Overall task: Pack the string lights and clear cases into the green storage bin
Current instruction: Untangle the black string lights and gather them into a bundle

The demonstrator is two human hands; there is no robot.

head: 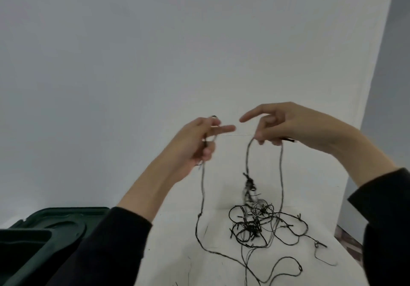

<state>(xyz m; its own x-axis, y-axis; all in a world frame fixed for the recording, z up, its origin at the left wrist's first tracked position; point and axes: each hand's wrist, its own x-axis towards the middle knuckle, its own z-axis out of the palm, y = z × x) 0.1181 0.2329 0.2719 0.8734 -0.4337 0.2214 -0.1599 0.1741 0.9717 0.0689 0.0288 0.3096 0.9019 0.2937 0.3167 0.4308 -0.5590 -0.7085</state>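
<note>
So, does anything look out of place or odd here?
Yes: the lights lie in a tangled heap on the white surface, and a knotted clump hangs on the strand under the right hand. The left hand holds another strand up. No damage shows.

On the surface (177,230), string lights (250,225); storage bin (44,230) to their left; wall (155,41) behind.

I can read no text, label, brand, number or sign anywhere in my view.
</note>
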